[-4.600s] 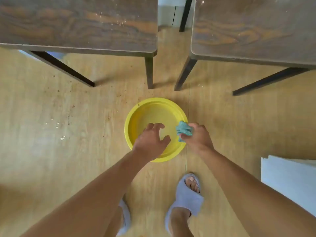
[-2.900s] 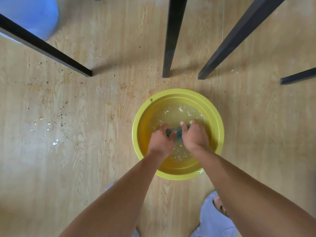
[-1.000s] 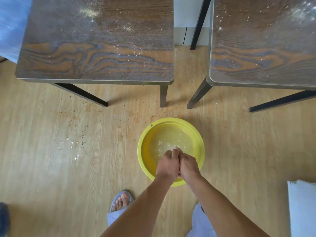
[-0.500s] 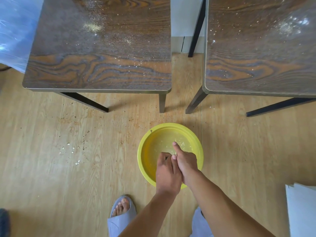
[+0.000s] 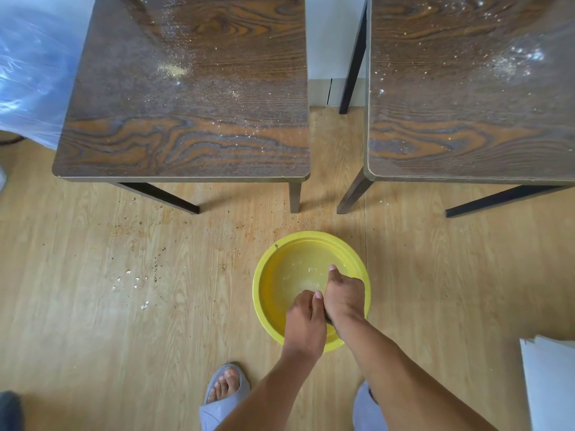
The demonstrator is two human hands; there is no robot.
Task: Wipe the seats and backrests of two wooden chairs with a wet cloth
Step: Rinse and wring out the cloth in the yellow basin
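Two dark wooden chairs stand side by side ahead of me, the left chair seat (image 5: pixel 186 113) and the right chair seat (image 5: pixel 466 113) both dusted with pale crumbs. On the floor in front of them sits a yellow basin (image 5: pixel 264 269) holding water. My left hand (image 5: pixel 306 325) and my right hand (image 5: pixel 343 298) are pressed together over the basin's near side, both closed around the cloth (image 5: pixel 327 318). Only a dark sliver of the cloth shows between them. The backrests are out of view.
Black chair legs (image 5: pixel 294 197) stand just beyond the basin. Crumbs are scattered over the wooden floor to the left. A blue plastic bag (image 5: pixel 28 73) lies at far left and a white board (image 5: pixel 550 384) at lower right. My feet in grey slippers (image 5: pixel 224 396) are behind the basin.
Both hands went from soaking the cloth in the water to squeezing it together above the basin. My head rose, bringing more of the chair seats into view. My right hand has twisted forward slightly.
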